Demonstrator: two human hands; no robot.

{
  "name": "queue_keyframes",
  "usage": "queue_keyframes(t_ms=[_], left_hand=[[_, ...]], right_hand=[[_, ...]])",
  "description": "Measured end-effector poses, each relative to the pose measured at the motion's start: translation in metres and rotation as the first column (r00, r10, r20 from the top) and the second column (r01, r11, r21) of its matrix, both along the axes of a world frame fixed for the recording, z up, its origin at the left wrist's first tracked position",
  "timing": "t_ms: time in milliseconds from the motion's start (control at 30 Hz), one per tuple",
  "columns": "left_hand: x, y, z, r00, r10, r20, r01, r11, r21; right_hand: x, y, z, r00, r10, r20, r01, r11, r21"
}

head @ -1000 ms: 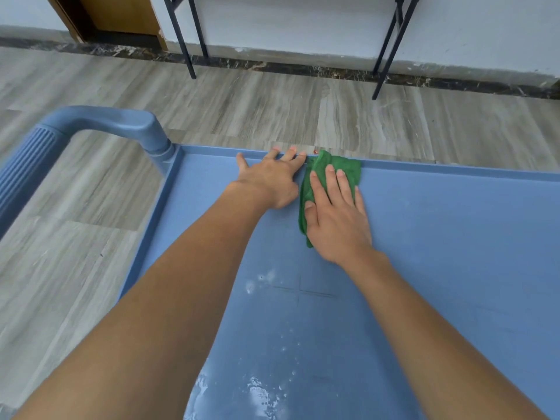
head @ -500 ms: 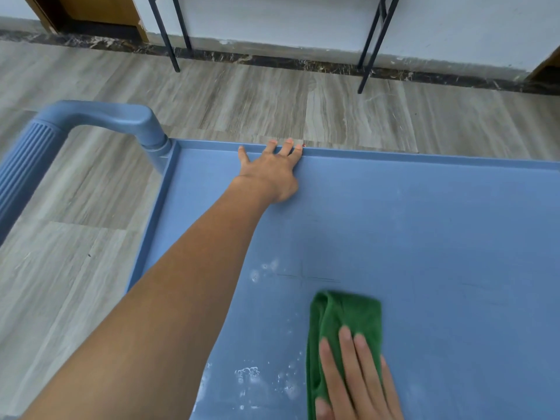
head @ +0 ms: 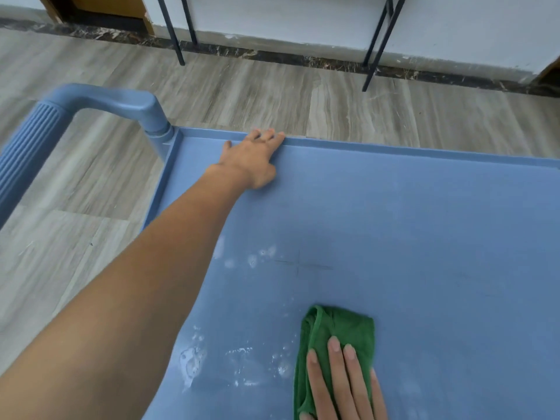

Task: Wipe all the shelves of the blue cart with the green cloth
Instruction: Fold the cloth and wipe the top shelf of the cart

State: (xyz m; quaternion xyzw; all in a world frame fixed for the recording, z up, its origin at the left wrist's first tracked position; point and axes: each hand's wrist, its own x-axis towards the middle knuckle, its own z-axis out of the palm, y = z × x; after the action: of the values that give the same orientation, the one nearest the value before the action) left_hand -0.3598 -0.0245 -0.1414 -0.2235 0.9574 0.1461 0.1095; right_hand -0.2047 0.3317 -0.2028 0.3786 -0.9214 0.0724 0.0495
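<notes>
- Grey wood-look flooring (head: 272, 95) fills the upper half of the frame. It ends at a white wall (head: 288, 16) with a dark skirting strip (head: 272, 57), where thin black metal legs (head: 174, 31) stand.
- Below it, the top shelf (head: 424, 222) of the blue cart (head: 165, 180) spreads across the lower right, and its ribbed handle (head: 36, 137) curves up at the left edge.
- At upper centre the left hand (head: 251, 159) lies palm down, fingers nearly straight, tips over the shelf's far rim (head: 394, 150). It grasps nothing and seems only to steady the cart.
- Folded and flat on the shelf at lower centre is the green cloth (head: 339, 325). The right hand (head: 342, 386) presses on its near half with straight fingers, none curled round it; the palm is cut off by the bottom edge.
- White wet smears (head: 191, 362) and specks lie just left of the cloth, with fainter ones higher up beside a thin cross-shaped mark (head: 300, 265).
- Step in hand, as I judge it: wiping the top shelf, with a good part of it not yet done. Lower shelves are out of sight, so their state cannot be told.
- Next move likely calls for a sweep to the left over the smears, with even downward pressure so the cloth stays flat and does not bunch.
</notes>
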Motion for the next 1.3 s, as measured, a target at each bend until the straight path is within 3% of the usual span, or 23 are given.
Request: queue_keyframes(t_ms=[33, 67, 233, 533, 767, 967, 1300], left_hand=[[0.004, -0.001, -0.002, 1.0, -0.003, 0.009, 0.003, 1.0, -0.012], [0.007, -0.001, -0.005, 1.0, -0.006, 0.012, 0.006, 1.0, -0.027], [0.009, -0.004, -0.006, 1.0, 0.01, -0.022, -0.01, 1.0, -0.017], [0.014, -0.011, 0.007, 0.999, 0.031, -0.009, -0.03, 0.989, 0.142], [0.023, -0.031, 0.009, 0.995, -0.015, 0.095, 0.014, 1.0, 0.012], [0.038, -0.033, -0.004, 0.999, -0.009, 0.047, 0.009, 1.0, -0.004], [0.035, -0.042, 0.008, 0.994, -0.051, 0.096, 0.05, 0.999, 0.011]], right_hand=[[0.001, -0.001, 0.0, 0.998, 0.03, 0.061, -0.033, 0.999, 0.043], [0.005, 0.003, -0.004, 0.999, 0.04, 0.024, -0.041, 0.998, 0.043], [-0.025, -0.032, 0.014, 0.971, 0.117, 0.211, -0.112, 0.993, -0.035], [-0.146, -0.162, 0.007, 0.976, 0.097, 0.195, -0.101, 0.995, 0.008], [-0.194, -0.219, 0.008, 0.975, 0.073, 0.209, -0.071, 0.997, -0.015], [-0.141, -0.183, 0.008, 0.978, 0.046, 0.201, -0.044, 0.999, -0.016], [0.033, -0.044, 0.011, 0.989, 0.105, 0.109, -0.103, 0.994, -0.022]])
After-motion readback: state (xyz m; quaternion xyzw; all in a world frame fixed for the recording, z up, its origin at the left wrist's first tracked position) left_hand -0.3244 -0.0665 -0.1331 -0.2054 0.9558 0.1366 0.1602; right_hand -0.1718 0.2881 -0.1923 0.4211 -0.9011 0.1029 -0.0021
